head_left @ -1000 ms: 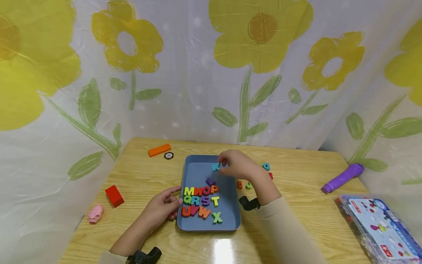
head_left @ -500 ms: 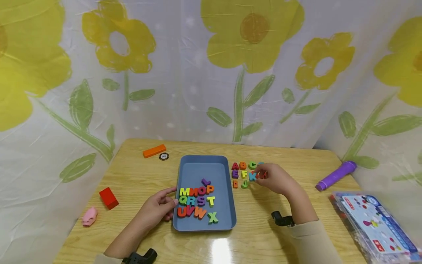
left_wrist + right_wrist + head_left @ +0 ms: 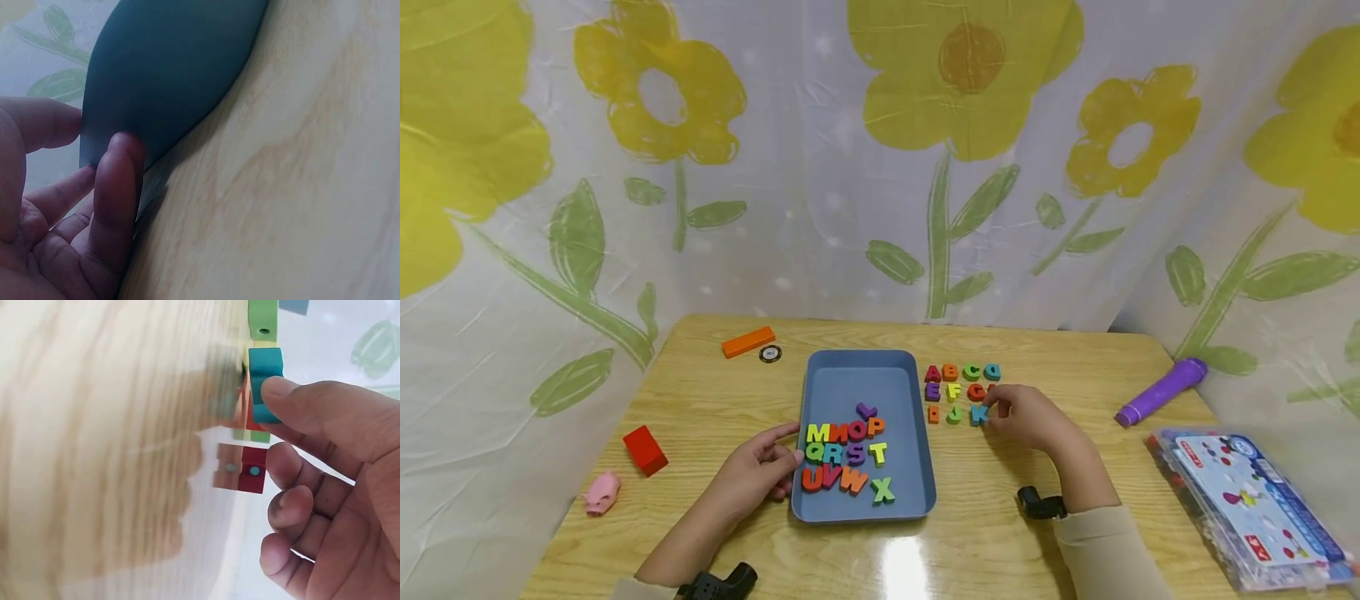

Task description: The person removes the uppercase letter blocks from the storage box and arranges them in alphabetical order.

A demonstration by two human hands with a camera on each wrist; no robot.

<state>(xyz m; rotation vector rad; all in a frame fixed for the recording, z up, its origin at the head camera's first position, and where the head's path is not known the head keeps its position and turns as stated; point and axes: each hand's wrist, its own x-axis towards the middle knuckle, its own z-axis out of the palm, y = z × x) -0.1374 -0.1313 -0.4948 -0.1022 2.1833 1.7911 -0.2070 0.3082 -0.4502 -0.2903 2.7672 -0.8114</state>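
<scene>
A blue letter K point(image 3: 978, 415) stands on the table at the end of the lowest row of letters, right of the tray. My right hand point(image 3: 1033, 427) pinches it at its right side; in the right wrist view the thumb point(image 3: 281, 387) presses on the blue letter point(image 3: 267, 357), the other fingers curled below. My left hand point(image 3: 752, 468) holds the left wall of the blue-grey tray point(image 3: 868, 379). In the left wrist view its fingers point(image 3: 112, 194) lie against the outside of the tray point(image 3: 181, 56). Several colourful letters, such as the green X point(image 3: 883, 490) and purple L point(image 3: 867, 410), lie inside.
Letters such as the red A point(image 3: 933, 373) and green J point(image 3: 954, 415) stand in rows beside the tray. Left lie an orange block point(image 3: 748, 342), a round chip point(image 3: 771, 354), a red block point(image 3: 646, 451) and a pink pig point(image 3: 602, 493). Right are a purple tube point(image 3: 1161, 392) and a packaged box point(image 3: 1255, 504).
My right hand has carried the blue K out of the tray to the right, then down beside the green J. The left hand stays at the tray. The head view has shifted slightly.
</scene>
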